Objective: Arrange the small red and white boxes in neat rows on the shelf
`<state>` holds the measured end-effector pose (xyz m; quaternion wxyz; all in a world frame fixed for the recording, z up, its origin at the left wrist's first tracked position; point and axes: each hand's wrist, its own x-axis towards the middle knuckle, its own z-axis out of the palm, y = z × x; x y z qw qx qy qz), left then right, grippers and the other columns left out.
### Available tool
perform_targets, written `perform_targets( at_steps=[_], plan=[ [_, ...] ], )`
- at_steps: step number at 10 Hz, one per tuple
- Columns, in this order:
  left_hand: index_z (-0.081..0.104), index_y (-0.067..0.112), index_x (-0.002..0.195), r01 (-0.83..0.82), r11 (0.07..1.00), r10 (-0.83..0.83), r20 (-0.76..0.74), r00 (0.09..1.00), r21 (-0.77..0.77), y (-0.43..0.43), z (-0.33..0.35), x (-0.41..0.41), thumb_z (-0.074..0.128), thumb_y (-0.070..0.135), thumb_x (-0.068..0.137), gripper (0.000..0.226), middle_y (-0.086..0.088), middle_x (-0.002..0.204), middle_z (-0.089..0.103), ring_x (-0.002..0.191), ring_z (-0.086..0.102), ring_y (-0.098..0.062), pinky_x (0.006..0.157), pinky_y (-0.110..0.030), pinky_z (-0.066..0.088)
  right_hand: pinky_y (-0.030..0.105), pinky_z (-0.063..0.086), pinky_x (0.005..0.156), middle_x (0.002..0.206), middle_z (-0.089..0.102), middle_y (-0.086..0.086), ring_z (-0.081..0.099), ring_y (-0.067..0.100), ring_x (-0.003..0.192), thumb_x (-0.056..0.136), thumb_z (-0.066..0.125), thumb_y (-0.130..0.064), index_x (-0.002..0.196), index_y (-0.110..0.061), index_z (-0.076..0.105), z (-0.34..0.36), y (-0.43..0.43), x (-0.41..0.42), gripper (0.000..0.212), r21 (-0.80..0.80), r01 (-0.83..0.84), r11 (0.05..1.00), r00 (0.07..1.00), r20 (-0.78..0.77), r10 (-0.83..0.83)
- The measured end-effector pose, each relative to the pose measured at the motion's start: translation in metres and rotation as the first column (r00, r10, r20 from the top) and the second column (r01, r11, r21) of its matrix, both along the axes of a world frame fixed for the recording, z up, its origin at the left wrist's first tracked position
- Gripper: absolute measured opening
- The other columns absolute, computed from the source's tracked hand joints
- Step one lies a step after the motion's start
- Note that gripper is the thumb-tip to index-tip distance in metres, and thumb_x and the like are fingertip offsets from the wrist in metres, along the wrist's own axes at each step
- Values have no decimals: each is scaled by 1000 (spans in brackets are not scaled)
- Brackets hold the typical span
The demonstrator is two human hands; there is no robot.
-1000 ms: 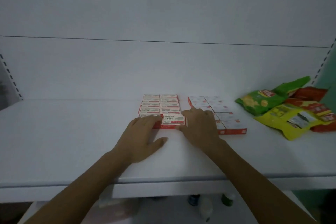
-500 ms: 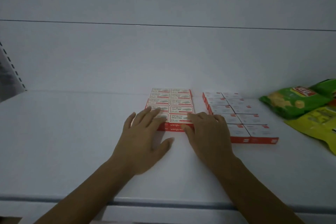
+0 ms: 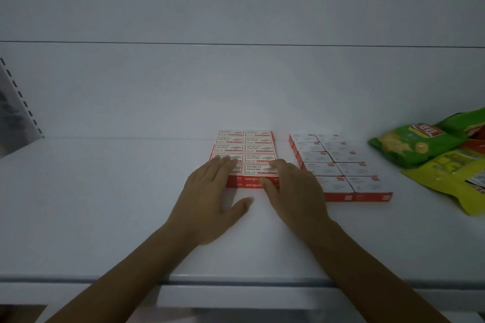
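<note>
Looking through the head view, we find the red and white boxes [image 3: 246,148] at frame centre on the shelf [image 3: 105,204], their block running up-frame, dead ahead of both hands. Left hand [image 3: 207,199] lies flat on its front-left corner. In the dim light, right hand [image 3: 294,191] seems to pinch the front-right box [image 3: 258,169].

Your left hand [image 3: 207,202] has slid its fingers farther over the red and white boxes [image 3: 258,149], while your right hand [image 3: 294,191] now curls onto their front-right corner, thumb against the front.
</note>
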<state>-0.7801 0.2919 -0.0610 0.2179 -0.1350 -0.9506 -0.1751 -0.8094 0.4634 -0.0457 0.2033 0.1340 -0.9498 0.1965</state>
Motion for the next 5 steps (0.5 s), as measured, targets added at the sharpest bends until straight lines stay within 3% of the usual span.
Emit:
perform_targets(
  at_steps=[1, 2, 3, 4, 5],
  plan=[
    [52, 27, 127, 22, 1000, -24, -66, 998, -21, 2, 6, 6, 28, 78, 78, 74, 7, 135, 51, 127, 43, -14, 107, -37, 33, 34, 50, 80, 103, 66, 5, 64, 22, 87, 80, 68, -32, 107, -13, 63, -5, 1, -2, 33, -29, -5, 1000, 986, -168, 0],
    [65, 28, 109, 58, 996, -63, -74, 995, -62, 2, 12, 14, 25, 77, 78, 71, 11, 117, 63, 110, 55, -12, 93, -34, 43, 33, 50, 68, 84, 67, 5, 63, 21, 72, 75, 74, -22, 86, -11, 68, -7, 1, 2, 17, 2, -46, 999, 964, -262, 45],
    [68, 24, 101, 82, 996, -85, -95, 992, -36, 3, 15, 16, 37, 71, 79, 60, 9, 107, 67, 99, 60, -13, 83, -34, 49, 33, 51, 68, 79, 68, 4, 63, 21, 68, 74, 73, -21, 82, -10, 68, -8, 5, 2, 14, 15, -85, 996, 954, -289, 86],
    [68, 24, 99, 63, 997, -67, -131, 989, -35, 4, 17, 17, 43, 64, 78, 51, 10, 105, 68, 97, 60, -13, 80, -28, 48, 41, 52, 78, 90, 71, 8, 67, 27, 81, 72, 70, -26, 93, -10, 69, -8, 11, 13, 27, 73, -151, 986, 954, -249, 165],
    [65, 26, 103, 44, 999, -45, -106, 993, -14, 3, 13, 19, 42, 63, 78, 50, 11, 108, 67, 100, 58, -11, 79, -28, 48, 44, 41, 101, 126, 60, 6, 56, 22, 117, 78, 61, -37, 123, -16, 58, -4, 22, 44, 49, 8, -262, 965, 947, -190, 259]
  ],
)
